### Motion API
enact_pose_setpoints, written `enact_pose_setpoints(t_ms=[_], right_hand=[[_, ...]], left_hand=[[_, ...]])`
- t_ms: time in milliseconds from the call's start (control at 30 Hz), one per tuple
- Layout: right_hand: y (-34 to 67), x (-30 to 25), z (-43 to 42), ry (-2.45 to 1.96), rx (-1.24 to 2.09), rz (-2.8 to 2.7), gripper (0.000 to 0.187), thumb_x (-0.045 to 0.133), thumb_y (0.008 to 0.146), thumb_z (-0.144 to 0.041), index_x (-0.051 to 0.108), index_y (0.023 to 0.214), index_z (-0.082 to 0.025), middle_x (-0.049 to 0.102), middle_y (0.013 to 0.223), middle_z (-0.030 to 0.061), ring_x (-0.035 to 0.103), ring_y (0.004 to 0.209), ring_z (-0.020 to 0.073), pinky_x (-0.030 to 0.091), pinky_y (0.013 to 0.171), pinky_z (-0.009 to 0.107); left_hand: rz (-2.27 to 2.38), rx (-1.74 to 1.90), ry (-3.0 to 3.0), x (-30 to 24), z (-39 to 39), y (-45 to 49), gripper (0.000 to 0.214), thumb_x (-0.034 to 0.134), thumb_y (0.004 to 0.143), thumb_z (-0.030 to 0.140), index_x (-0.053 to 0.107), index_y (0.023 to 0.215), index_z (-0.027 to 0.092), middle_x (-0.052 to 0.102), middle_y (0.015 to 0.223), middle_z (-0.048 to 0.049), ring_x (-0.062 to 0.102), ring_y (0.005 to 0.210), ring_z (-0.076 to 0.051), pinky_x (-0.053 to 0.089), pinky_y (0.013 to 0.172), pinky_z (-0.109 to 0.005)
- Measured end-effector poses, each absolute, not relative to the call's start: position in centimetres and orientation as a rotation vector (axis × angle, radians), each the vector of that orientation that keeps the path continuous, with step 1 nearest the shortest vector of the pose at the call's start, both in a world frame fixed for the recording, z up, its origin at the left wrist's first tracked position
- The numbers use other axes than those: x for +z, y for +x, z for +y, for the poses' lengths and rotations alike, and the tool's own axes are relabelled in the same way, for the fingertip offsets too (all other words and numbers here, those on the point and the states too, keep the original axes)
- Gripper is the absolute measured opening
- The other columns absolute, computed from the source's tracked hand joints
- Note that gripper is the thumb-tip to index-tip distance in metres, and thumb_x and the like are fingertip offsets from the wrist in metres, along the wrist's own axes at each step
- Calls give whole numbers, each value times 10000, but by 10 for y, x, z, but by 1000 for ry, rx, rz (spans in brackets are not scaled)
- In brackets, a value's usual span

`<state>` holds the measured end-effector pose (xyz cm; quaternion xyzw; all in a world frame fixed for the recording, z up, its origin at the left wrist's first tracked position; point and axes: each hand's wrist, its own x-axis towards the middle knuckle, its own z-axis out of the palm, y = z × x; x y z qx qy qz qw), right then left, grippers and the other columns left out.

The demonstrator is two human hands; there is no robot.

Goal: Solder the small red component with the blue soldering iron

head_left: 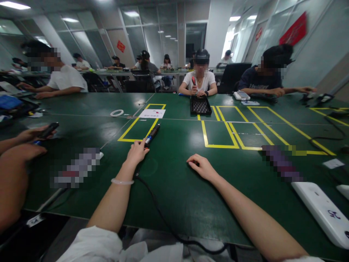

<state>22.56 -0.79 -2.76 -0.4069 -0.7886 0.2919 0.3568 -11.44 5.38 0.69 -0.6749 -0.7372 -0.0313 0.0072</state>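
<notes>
My left hand (137,151) reaches forward on the green table (174,189) and its fingers close around the rear end of a black corded electric screwdriver (152,134), which lies flat and points away toward a yellow-taped box. Its black cord (163,218) trails back to the table's near edge. A pale bangle sits on that wrist. My right hand (200,166) rests on the table to the right, fingers curled under loosely, nothing visible in it.
A white paper (152,113) and a tape ring (117,112) lie beyond the screwdriver. A black tray (200,106) stands before the person opposite. A white device (324,211) lies at the right. Another person's forearms (16,160) hold a dark tool at the left.
</notes>
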Motion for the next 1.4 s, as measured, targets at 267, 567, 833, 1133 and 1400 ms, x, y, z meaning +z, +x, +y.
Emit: enact_pose_setpoints(t_ms=[267,567,833,1133,1400], right_hand=[[225,-29,-7,-1061,729,-2066,147,537,908,-241,674,941,-198,640,891,49,585,787,164,456,705,283],[225,-30,-6,-1046,737,-2068,139,539,903,-229,672,929,-200,648,890,50,592,804,171,460,726,298],[225,-26,-8,-1050,742,-2063,140,537,901,-221,674,922,-201,647,894,52,592,806,172,461,725,298],[225,-29,-6,-1046,729,-2078,132,541,901,-218,669,926,-197,643,898,51,590,814,170,461,739,296],[223,-29,-7,-1045,761,-2061,134,546,887,-197,665,949,-192,649,889,47,595,806,167,464,735,294]], left_hand=[[-2605,-150,-1704,6,58,-191,580,442,877,423,372,1424,243,405,1387,-190,499,1153,-382,429,907,-477],[-2500,-208,-1598,13,51,-189,496,591,807,372,521,1254,172,549,1225,-170,543,1102,-338,461,867,-435],[-2687,-262,-1568,24,50,-187,316,520,850,386,629,1031,150,634,1098,-169,624,977,-317,483,770,-396],[-2450,-442,-1548,28,48,-168,380,374,921,381,586,1102,122,615,1123,-189,578,1041,-328,461,828,-421],[-1904,-961,-2925,22,36,-56,296,477,904,395,615,1046,175,671,986,-51,619,878,-170,465,790,-274]])
